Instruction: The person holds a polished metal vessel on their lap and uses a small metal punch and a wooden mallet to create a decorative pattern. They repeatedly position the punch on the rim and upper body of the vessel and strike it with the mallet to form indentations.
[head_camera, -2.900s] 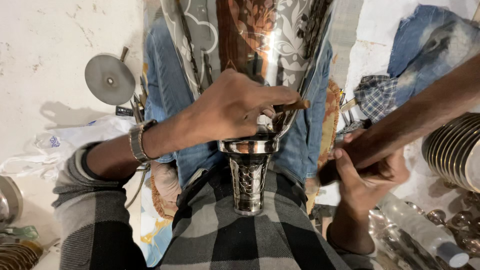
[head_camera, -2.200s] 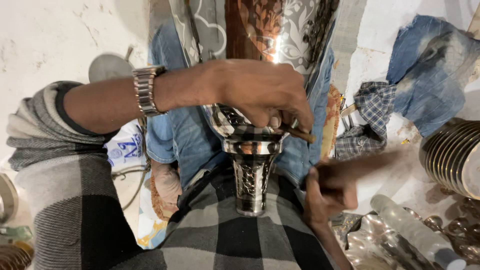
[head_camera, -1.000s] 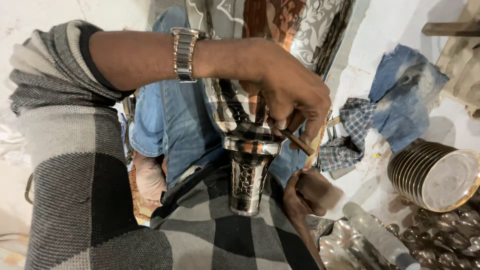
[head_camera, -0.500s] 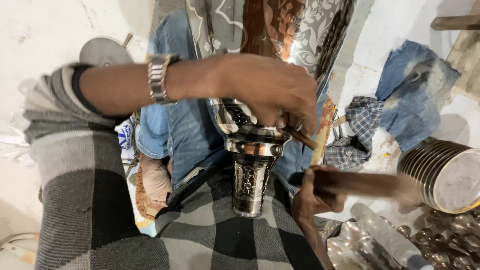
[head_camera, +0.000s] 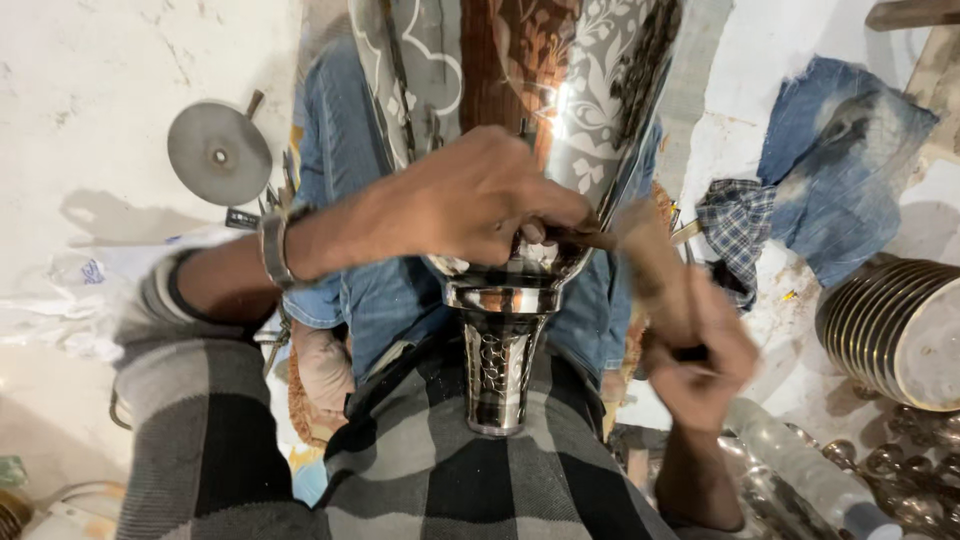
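The engraved metal vase rests in the person's lap, its hammered stem against the checked shirt. Left hand pinches a thin chisel against the bowl. Right hand, blurred, is fisted round a wooden mallet. Stacked steel plates sit off right, denim rag beyond.

You sit on the floor of a small metal craft workshop, not at a proper bench, with a large engraved metal vase resting on your lap. Around you lie the signs of such a trade: a round grinding disc on the pale stone floor, a stack of shiny metal plates at the right, and small polished metal pieces beside them. Dirty blue and checked rags lie on the floor too.
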